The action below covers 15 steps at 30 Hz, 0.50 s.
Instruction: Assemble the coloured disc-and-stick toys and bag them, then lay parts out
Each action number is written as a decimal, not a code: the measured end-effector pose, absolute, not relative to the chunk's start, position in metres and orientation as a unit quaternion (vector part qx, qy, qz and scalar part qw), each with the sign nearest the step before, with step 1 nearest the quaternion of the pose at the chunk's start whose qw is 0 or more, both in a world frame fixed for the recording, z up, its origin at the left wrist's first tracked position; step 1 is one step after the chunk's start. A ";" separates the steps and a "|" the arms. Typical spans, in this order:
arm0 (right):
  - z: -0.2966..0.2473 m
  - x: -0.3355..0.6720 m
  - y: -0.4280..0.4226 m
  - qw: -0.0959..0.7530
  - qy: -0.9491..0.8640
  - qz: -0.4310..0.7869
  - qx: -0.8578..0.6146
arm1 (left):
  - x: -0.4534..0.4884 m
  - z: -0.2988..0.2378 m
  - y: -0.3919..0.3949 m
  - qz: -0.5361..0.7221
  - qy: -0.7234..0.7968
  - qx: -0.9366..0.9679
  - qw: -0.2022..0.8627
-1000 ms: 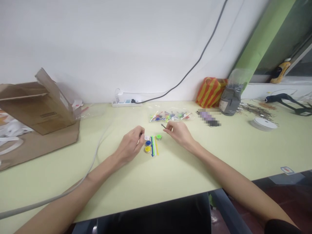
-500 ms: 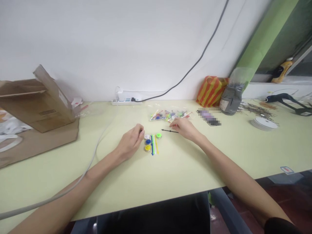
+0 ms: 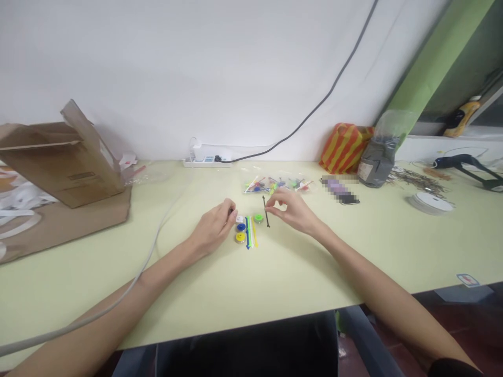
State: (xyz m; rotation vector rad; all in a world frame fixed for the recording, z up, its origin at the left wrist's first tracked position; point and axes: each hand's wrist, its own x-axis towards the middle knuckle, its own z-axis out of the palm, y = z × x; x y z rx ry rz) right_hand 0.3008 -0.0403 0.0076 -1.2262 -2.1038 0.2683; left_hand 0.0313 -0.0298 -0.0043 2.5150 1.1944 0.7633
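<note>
In the head view my right hand (image 3: 293, 210) pinches a thin black plastic arrow (image 3: 268, 220), which points away from me, to the right of the other pieces. My left hand (image 3: 215, 226) is closed, with a small dark piece (image 3: 230, 211) partly showing at its fingertips; most of it is hidden. Beside that hand lie a white round piece (image 3: 239, 219), a blue round piece (image 3: 241, 227) and a yellow round piece (image 3: 240, 238). Several slim arrows in blue, green, white and yellow (image 3: 255, 233) lie side by side. A green round piece (image 3: 258, 218) sits right of them.
Behind my hands is a clear bag of coloured parts (image 3: 277, 184). A power strip (image 3: 208, 162) stands by the wall, and a cardboard box (image 3: 82, 180) at left. A phone (image 3: 340, 190), striped bag (image 3: 346, 149) and white spool (image 3: 431, 203) are at right. A grey cable (image 3: 151, 251) crosses my left forearm.
The black arrow has turned from lying sideways to pointing away from me, now between my right fingers. My right hand has come slightly down; my left hand is nearly unchanged.
</note>
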 end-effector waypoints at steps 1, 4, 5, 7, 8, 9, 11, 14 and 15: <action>0.009 0.294 -0.045 0.347 -0.817 0.117 -0.446 | 0.031 -0.005 -0.030 0.263 0.409 0.864 0.128; 0.009 0.273 -0.058 0.319 -0.850 0.139 -0.397 | 0.031 -0.006 -0.029 0.269 0.404 0.865 0.126; 0.008 0.268 -0.062 0.303 -0.859 0.138 -0.390 | 0.031 -0.006 -0.029 0.269 0.404 0.866 0.125; 0.005 0.260 -0.065 0.277 -0.869 0.135 -0.387 | 0.031 -0.007 -0.029 0.266 0.404 0.866 0.123; 0.004 0.258 -0.066 0.271 -0.870 0.135 -0.390 | 0.031 -0.007 -0.029 0.266 0.403 0.867 0.122; 0.003 0.257 -0.066 0.268 -0.868 0.135 -0.394 | 0.031 -0.007 -0.028 0.265 0.401 0.869 0.120; 0.001 0.258 -0.065 0.268 -0.864 0.135 -0.404 | 0.032 -0.007 -0.028 0.265 0.396 0.871 0.117; 0.000 0.259 -0.063 0.265 -0.864 0.133 -0.407 | 0.032 -0.007 -0.028 0.264 0.398 0.871 0.112; 0.000 0.259 -0.062 0.264 -0.866 0.132 -0.405 | 0.032 -0.007 -0.028 0.263 0.399 0.871 0.111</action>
